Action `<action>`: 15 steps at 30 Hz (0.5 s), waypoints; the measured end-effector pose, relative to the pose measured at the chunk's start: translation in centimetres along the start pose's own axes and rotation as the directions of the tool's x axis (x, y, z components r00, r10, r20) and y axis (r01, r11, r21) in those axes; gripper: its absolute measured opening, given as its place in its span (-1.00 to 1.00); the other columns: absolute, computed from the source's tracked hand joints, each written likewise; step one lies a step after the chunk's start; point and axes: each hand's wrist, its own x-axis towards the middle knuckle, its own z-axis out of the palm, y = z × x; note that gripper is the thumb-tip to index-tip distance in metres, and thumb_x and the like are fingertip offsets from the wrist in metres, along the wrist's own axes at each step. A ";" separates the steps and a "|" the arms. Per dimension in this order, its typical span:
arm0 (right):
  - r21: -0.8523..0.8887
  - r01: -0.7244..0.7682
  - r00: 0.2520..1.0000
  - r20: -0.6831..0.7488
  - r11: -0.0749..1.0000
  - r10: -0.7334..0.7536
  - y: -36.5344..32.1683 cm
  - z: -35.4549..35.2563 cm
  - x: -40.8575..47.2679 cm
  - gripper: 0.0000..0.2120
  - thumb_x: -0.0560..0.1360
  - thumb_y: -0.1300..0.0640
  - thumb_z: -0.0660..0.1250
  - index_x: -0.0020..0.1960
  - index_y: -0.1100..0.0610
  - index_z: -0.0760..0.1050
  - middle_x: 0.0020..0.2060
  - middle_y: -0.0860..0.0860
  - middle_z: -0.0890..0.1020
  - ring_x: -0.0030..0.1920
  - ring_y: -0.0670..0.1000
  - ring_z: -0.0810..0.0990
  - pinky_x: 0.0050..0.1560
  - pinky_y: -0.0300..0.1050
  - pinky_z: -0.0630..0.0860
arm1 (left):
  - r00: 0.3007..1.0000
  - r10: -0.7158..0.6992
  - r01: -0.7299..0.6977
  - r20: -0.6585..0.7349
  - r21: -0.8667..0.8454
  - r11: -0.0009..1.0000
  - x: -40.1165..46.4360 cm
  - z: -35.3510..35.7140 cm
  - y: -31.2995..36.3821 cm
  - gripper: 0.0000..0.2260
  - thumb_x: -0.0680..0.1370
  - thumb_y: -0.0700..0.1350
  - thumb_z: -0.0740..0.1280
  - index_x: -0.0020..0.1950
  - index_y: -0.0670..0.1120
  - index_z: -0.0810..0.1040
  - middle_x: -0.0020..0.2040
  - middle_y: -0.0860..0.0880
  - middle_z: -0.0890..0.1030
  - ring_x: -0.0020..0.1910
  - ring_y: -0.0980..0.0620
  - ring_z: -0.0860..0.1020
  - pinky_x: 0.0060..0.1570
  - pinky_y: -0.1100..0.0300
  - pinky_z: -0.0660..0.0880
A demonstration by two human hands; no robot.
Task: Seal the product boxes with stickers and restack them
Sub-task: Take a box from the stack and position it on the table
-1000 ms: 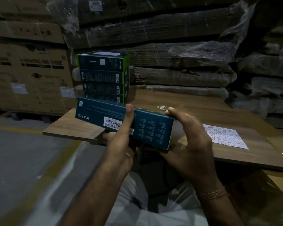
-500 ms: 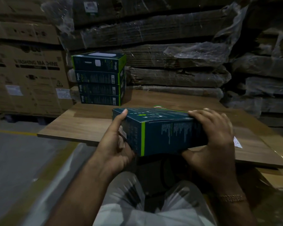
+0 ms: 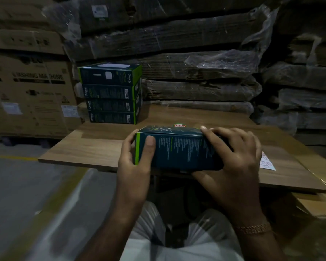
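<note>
A dark teal product box [image 3: 179, 147] with a green edge stripe is held just above the near edge of the wooden board [image 3: 94, 146]. My left hand [image 3: 135, 161] grips its left end, thumb across the front face. My right hand [image 3: 233, 159] grips the right end, fingers curled over the top. A stack of several matching boxes [image 3: 111, 94] stands at the board's far left. A white sticker sheet [image 3: 266, 162] with red marks peeks out right of my right hand. A small round red and green sticker [image 3: 179, 125] shows just behind the held box.
Plastic-wrapped flattened cartons [image 3: 196, 72] are piled behind the board. A large washing machine carton [image 3: 30, 95] stands at the left. Grey floor with a yellow line [image 3: 13, 157] lies left of the board. My legs in light trousers [image 3: 177, 238] are below.
Both hands turned the box from lying lengthwise with its barcode face up to showing a printed side, and shifted it right. The sticker sheet is now mostly hidden by my right hand.
</note>
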 end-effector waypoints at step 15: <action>0.369 -0.296 0.955 0.110 0.881 0.275 0.2 1.0 -2.0 -0.32 0.36 -0.14 0.69 0.37 0.08 0.57 0.32 0.00 0.48 0.39 -0.08 0.49 0.40 -0.29 0.40 | 0.976 -0.173 0.165 -0.132 -0.073 0.984 2.0 -1.1 -0.6 -0.65 0.60 0.14 0.41 0.36 0.08 0.60 0.17 -0.01 0.75 0.18 -0.07 0.71 0.08 -0.13 0.66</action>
